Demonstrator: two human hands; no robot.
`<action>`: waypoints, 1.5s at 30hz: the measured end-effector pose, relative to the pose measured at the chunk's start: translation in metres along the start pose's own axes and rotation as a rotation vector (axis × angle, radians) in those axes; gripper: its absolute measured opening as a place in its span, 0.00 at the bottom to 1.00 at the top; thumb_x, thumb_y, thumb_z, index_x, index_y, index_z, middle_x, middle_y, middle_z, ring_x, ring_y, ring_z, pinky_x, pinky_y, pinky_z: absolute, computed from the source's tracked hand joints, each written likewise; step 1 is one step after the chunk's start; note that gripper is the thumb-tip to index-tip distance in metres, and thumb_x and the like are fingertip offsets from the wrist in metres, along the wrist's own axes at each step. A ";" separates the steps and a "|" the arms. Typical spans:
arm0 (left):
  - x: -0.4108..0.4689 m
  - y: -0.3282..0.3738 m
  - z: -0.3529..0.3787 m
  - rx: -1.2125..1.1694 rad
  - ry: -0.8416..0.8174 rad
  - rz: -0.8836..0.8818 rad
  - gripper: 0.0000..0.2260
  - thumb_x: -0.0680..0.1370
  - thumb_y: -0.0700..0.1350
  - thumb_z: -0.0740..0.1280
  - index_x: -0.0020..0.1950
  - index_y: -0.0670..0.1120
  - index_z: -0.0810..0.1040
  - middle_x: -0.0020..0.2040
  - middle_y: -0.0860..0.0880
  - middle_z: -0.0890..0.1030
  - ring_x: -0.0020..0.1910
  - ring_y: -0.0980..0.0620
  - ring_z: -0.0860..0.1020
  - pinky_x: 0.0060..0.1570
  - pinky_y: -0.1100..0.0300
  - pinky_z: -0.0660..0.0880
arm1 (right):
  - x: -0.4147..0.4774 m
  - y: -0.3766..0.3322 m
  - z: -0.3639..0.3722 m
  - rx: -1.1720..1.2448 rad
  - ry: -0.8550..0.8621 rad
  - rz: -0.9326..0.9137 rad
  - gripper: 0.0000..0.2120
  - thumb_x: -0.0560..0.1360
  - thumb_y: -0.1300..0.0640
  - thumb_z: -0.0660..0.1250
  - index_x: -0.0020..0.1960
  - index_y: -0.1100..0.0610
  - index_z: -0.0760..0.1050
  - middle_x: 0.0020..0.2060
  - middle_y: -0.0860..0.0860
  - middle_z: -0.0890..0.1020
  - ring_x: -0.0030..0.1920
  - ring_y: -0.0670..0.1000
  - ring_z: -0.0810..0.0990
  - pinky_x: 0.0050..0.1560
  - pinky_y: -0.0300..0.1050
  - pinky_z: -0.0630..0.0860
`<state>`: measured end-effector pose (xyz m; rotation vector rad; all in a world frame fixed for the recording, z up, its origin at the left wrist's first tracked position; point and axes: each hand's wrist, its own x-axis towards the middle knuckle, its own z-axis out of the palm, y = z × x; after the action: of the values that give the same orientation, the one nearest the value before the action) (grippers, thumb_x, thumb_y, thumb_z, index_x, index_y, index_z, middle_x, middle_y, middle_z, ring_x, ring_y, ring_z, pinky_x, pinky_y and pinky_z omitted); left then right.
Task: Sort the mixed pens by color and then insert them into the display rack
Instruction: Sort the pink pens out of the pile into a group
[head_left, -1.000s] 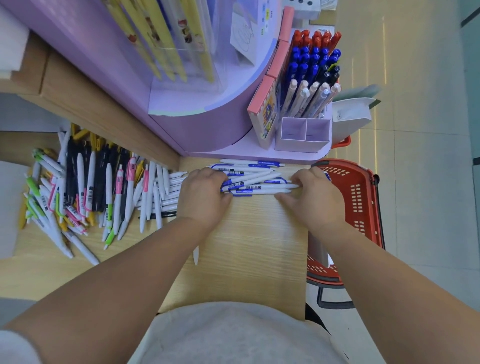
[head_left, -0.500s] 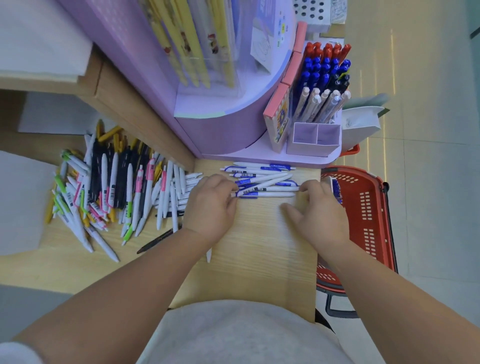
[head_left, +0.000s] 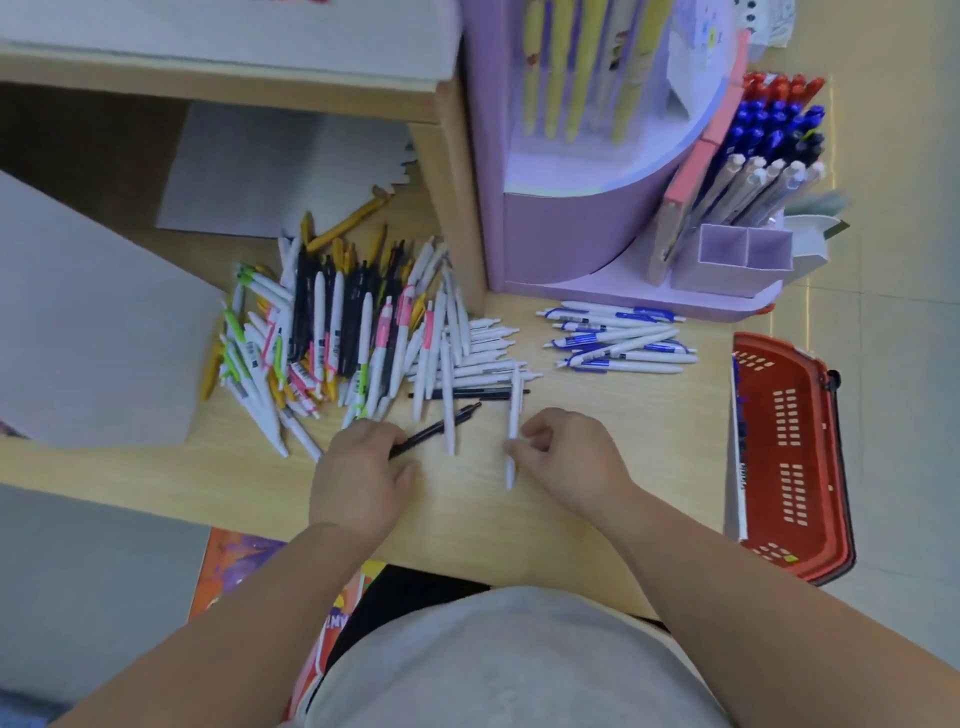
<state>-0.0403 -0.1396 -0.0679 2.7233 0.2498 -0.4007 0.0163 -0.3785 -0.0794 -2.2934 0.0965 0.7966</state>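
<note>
A mixed heap of pens in white, black, yellow, pink and green lies on the wooden table. A sorted group of white pens with blue clips lies beside the purple display rack. The rack's side slots hold red, blue, dark and white pens. My left hand grips the near end of a black pen. My right hand pinches a white pen that lies almost straight away from me.
A red shopping basket sits on the floor off the table's right edge. Grey boards lie left of the heap. A wooden shelf post stands between the heap and the rack. Colourful packages sit below the table's front edge.
Both hands left the blue-clip pens and came back toward me. The left now grips a black pen, the right a white pen. The view swung left.
</note>
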 end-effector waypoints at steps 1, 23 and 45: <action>0.000 -0.007 -0.002 0.010 -0.009 0.002 0.10 0.73 0.43 0.74 0.54 0.45 0.82 0.48 0.48 0.79 0.50 0.46 0.77 0.49 0.52 0.77 | 0.002 -0.007 0.006 0.001 0.009 0.017 0.14 0.74 0.43 0.72 0.53 0.52 0.80 0.39 0.43 0.79 0.45 0.47 0.79 0.43 0.40 0.71; 0.052 -0.109 -0.091 -0.222 0.181 0.030 0.09 0.76 0.46 0.72 0.54 0.45 0.79 0.49 0.49 0.77 0.45 0.50 0.75 0.44 0.56 0.74 | 0.023 -0.113 0.075 0.117 0.234 0.229 0.10 0.74 0.47 0.72 0.44 0.53 0.76 0.36 0.48 0.81 0.38 0.48 0.79 0.35 0.42 0.72; 0.095 -0.115 -0.102 -0.663 -0.058 -0.409 0.06 0.77 0.44 0.71 0.52 0.49 0.79 0.40 0.54 0.80 0.39 0.51 0.80 0.42 0.55 0.80 | 0.056 -0.177 0.088 0.022 0.361 0.117 0.14 0.75 0.45 0.71 0.56 0.52 0.77 0.35 0.48 0.80 0.36 0.48 0.79 0.41 0.47 0.79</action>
<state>0.0481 0.0165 -0.0457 2.0000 0.7770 -0.4124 0.0657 -0.1808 -0.0565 -2.4039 0.4033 0.4268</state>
